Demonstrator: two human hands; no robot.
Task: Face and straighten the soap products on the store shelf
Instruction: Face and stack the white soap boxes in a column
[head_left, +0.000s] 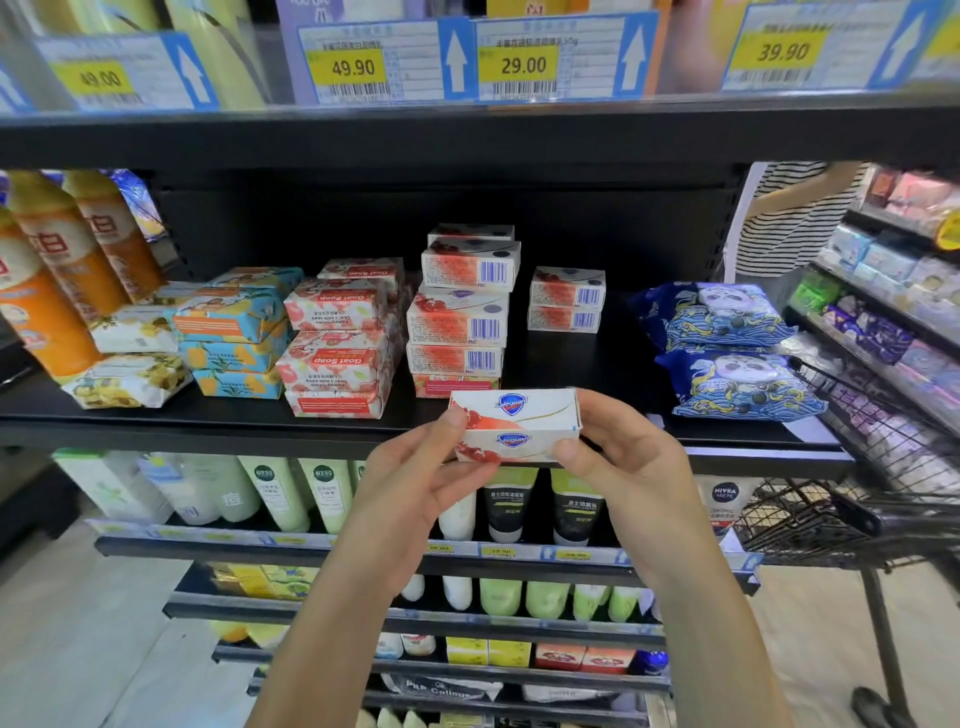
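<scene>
both hands (415, 483) (631, 467) grip a safeguard soap box (517, 423) before the shelf (208, 418) of stacked soaps.

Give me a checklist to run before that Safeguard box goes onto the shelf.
1. Grip: left hand and right hand both pinch the box by its ends: ok.
2. Facing: logo upright, toward the person: ok.
3. Landing spot: bare shelf in front of the short stack: ok.
4. Tall stack alignment: boxes skewed, barcodes forward: not ok.
5. Short stack facing: barcodes forward: not ok.
6. Box's far side undamaged: cannot tell.
</scene>
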